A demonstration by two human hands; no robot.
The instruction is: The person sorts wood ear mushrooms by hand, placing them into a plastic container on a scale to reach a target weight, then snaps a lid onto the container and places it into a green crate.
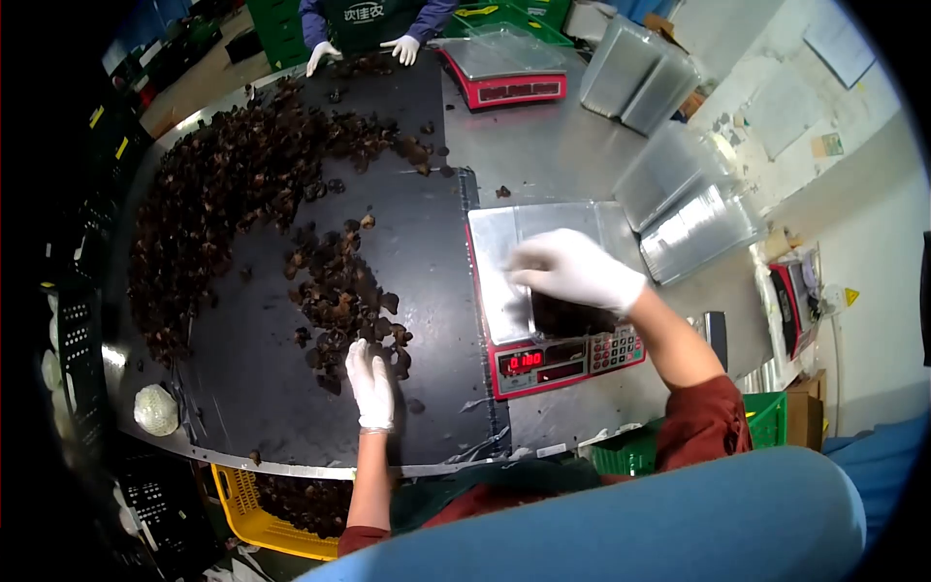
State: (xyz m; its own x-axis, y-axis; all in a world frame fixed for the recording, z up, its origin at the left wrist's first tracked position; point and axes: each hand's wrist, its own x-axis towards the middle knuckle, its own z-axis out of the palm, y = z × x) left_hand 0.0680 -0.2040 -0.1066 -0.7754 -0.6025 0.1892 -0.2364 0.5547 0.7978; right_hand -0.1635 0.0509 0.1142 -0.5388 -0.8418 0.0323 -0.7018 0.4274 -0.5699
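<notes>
My left hand (370, 388), in a white glove, rests with its fingers stretched out against the near edge of a small heap of dark wood ear mushrooms (339, 286) on the black table mat. Over a red digital scale (504, 376) hovers my right hand (577, 272), also gloved and slightly blurred. Its fingers are bent together, and anything in them is hidden. Beneath that hand a clear plastic box (519, 310) sits on the scale's metal plate, with dark mushrooms (572, 318) inside. The scale's red display seems to read 0.180.
A larger mushroom pile (223, 175) spreads across the table's left side. Clear plastic boxes (679, 194) stand right of the scale; a second scale (504, 82) is farther back. Another person's gloved hands (402, 48) are at the far edge. A yellow crate (242, 514) sits below.
</notes>
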